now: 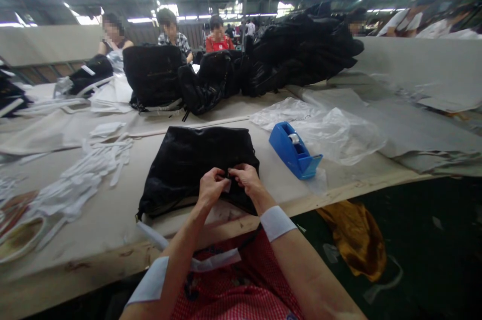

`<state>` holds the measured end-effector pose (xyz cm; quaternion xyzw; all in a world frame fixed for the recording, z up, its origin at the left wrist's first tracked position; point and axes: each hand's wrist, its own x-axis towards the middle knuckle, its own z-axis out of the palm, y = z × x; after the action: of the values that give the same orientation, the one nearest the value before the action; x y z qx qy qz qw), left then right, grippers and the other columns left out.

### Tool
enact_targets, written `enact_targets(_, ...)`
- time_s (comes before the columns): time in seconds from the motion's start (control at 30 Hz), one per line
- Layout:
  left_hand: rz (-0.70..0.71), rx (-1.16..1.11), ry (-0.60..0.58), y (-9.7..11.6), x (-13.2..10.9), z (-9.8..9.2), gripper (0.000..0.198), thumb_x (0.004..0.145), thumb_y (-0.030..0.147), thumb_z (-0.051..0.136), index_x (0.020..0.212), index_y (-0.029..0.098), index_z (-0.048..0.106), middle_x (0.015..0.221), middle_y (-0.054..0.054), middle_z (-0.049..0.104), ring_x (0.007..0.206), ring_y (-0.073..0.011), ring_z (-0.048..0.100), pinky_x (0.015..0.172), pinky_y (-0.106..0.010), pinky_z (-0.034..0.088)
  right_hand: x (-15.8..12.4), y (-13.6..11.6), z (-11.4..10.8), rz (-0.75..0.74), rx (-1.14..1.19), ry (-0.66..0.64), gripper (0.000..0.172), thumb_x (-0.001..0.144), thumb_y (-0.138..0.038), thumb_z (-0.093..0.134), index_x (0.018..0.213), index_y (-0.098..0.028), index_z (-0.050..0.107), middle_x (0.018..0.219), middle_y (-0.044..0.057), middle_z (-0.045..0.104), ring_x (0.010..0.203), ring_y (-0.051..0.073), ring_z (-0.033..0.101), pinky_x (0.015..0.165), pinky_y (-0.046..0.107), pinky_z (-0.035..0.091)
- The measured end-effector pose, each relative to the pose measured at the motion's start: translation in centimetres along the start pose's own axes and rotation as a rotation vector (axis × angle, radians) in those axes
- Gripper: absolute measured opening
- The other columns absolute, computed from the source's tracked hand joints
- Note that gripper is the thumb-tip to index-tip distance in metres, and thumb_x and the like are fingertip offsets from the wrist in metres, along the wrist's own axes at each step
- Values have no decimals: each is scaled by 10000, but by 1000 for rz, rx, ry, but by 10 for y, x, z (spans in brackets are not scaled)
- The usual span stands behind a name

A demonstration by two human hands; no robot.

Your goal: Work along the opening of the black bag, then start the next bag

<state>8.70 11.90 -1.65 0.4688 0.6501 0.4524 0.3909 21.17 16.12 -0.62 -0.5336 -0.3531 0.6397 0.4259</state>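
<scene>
A black bag (203,152) lies flat on the table in front of me. Over its front right part my two hands meet, fingertips almost touching. My left hand (211,187) is closed in a pinch, and a small whitish piece (227,186) shows at its fingers. Thumb and fingers of my right hand (245,177) pinch something tiny at the bag's surface, too small to make out. From the bag's lower left corner a white-wrapped strap (216,262) hangs over the table edge toward my lap. White wraps sit around both my forearms.
Right of the bag stands a blue tape dispenser (291,152), with crumpled clear plastic (339,132) behind it. White strips (81,179) and a shallow bowl (20,240) lie left. Black bags (152,76) and a dark pile (301,49) stand farther back, before several people. Brown cloth (357,237) lies below.
</scene>
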Motion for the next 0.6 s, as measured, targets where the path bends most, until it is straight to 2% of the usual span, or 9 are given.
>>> enact_targets(0.37,16,-35,3,0,-1,0,264,651,167,722,901,152,637,576,46,618,512,-100,541,504,-183,399,0,0,1,-26,-1,5,157,677,-137,691,723,-143,541,526,-43,545,377,36,368,322,138,189)
enact_targets(0.6,47,-51,17,-1,-2,2,263,654,200,730,894,154,634,611,26,651,553,-121,585,525,-190,422,3,4,1,-48,-2,14,180,637,-165,705,710,-149,541,512,-51,533,376,43,368,330,152,189)
